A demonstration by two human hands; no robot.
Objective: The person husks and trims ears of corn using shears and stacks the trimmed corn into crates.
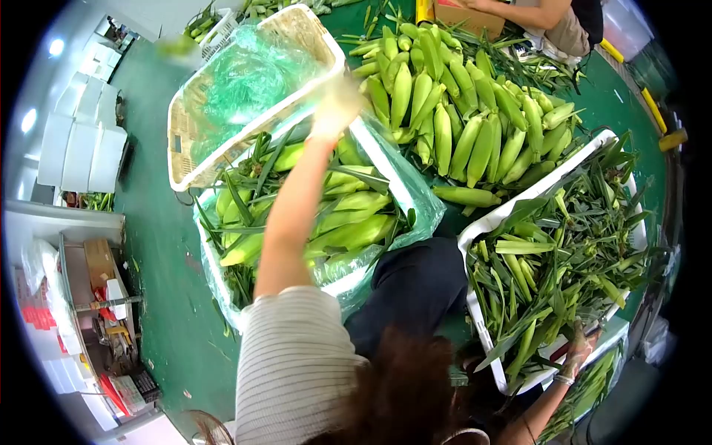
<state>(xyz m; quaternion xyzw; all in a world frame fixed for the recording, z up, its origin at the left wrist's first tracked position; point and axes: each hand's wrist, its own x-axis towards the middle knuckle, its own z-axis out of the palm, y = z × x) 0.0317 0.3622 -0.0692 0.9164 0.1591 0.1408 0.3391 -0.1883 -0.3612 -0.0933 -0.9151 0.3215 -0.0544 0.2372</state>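
My left hand is stretched far forward, smeared by motion, above the near corner of a cream plastic crate and beside the pile of green corn ears. Its fingers do not show clearly. Below that arm, ears of corn in their husks lie in a white box lined with green plastic film. My right hand is low on the right, at the edge of a white crate heaped with husks and leaves. Its fingers are curled by a dark, reddish narrow thing, partly hidden.
Crumpled green plastic film lies in the cream crate. A blurred green thing shows at upper left, near a white basket. Another person's arm is by a cardboard box. Shelving stands left.
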